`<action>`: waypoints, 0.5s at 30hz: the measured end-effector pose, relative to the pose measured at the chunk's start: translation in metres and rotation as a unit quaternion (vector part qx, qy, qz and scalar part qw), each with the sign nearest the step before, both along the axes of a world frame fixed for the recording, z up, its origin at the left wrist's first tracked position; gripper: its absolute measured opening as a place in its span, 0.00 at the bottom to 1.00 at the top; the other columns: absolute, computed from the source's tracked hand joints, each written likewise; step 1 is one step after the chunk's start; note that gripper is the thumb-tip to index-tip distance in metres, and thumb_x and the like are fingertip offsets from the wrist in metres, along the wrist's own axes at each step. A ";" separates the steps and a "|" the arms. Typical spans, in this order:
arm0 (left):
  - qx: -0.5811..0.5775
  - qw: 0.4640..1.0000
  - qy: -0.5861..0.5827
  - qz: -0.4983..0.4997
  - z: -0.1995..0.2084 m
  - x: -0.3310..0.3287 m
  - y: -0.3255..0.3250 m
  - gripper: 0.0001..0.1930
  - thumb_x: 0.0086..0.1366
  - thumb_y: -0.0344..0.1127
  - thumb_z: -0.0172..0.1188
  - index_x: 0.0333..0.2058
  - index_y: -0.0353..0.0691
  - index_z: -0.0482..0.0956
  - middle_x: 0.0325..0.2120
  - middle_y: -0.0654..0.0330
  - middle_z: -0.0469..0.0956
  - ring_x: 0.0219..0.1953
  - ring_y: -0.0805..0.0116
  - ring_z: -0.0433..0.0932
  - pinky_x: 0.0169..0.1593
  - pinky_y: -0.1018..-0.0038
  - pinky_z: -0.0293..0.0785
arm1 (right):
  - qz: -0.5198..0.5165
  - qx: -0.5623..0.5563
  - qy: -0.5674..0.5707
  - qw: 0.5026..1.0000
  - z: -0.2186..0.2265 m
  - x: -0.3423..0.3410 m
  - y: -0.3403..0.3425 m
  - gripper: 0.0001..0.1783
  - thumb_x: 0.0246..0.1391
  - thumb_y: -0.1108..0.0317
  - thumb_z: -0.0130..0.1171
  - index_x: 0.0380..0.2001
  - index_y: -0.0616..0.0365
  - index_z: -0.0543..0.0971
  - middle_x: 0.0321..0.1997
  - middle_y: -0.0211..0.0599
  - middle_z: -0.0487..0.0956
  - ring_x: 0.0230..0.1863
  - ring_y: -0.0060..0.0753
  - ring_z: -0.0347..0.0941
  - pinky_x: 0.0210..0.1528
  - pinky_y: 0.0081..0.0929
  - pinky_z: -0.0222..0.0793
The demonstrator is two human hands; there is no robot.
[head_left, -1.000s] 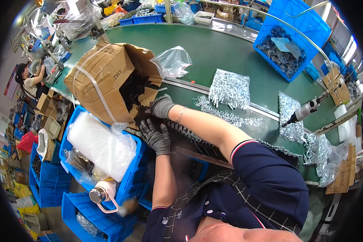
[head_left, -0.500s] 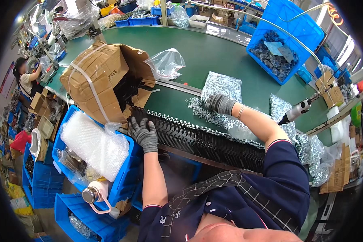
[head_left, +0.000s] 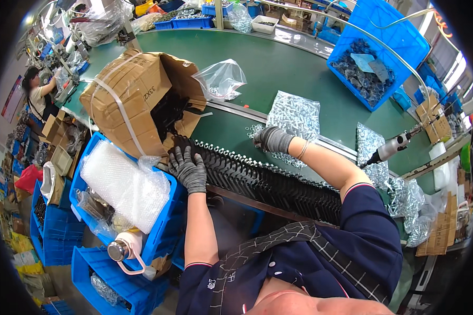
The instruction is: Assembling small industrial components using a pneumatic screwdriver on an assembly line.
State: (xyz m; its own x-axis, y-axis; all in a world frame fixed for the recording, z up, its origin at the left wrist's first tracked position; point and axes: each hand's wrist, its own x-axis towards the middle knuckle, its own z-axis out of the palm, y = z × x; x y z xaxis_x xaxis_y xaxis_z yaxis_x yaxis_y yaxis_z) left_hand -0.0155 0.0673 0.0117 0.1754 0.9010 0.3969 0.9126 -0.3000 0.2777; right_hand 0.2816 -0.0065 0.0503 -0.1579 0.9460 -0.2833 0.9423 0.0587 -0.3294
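Left hand (head_left: 189, 169), grey glove, fingers spread flat on the left end of the row of black parts (head_left: 268, 184); pressing, not gripping. Right hand (head_left: 270, 139), grey glove, fingers curled down over loose small silver rings (head_left: 255, 129) on the green belt (head_left: 278, 68), just beyond the row; whether it has hold of any cannot be told.

The black parts stand packed side by side in one long row between the two hands and running off past the right forearm; too many to count. One open cardboard box (head_left: 134, 97) lies on its side just above the left hand, more black parts inside. Two clear bags near the right hand: a puffed one (head_left: 220, 79) up-left, a flat bag of silver pieces (head_left: 295, 114) just beside it. One power screwdriver (head_left: 391, 148) hangs well right. Blue crate with bubble wrap (head_left: 122, 185) sits left of the left hand; another blue bin (head_left: 376, 50) far up-right.
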 end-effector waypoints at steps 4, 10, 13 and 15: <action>0.013 1.000 -0.006 0.000 -0.001 -0.003 -0.001 0.22 0.59 0.48 0.52 0.51 0.51 0.75 0.61 0.58 0.63 0.64 0.53 0.55 0.66 0.55 0.43 | 0.120 0.034 -0.209 0.970 0.021 -0.027 0.005 0.09 0.45 0.67 0.59 0.31 0.56 0.80 0.28 0.43 0.80 0.33 0.46 0.78 0.36 0.37 0.73; 0.017 1.000 -0.009 -0.004 0.000 0.000 0.001 0.22 0.59 0.48 0.52 0.51 0.51 0.75 0.60 0.58 0.63 0.64 0.54 0.55 0.66 0.56 0.43 | 0.079 -0.059 -0.218 0.971 0.022 -0.024 0.013 0.09 0.44 0.65 0.57 0.29 0.55 0.81 0.29 0.45 0.80 0.33 0.48 0.78 0.36 0.39 0.74; 0.014 1.000 -0.012 -0.002 0.000 -0.002 0.000 0.22 0.59 0.49 0.52 0.51 0.51 0.76 0.60 0.58 0.63 0.64 0.54 0.55 0.66 0.56 0.43 | 0.082 -0.027 -0.231 0.969 0.022 -0.027 0.007 0.10 0.44 0.65 0.57 0.29 0.56 0.81 0.29 0.45 0.80 0.33 0.48 0.78 0.36 0.39 0.74; 0.016 1.000 -0.013 -0.001 0.000 -0.001 0.000 0.22 0.59 0.49 0.52 0.50 0.51 0.76 0.60 0.58 0.63 0.64 0.54 0.55 0.66 0.56 0.43 | 0.082 -0.011 -0.237 0.968 0.024 -0.030 0.003 0.10 0.44 0.64 0.57 0.29 0.56 0.81 0.29 0.45 0.80 0.33 0.48 0.78 0.36 0.39 0.74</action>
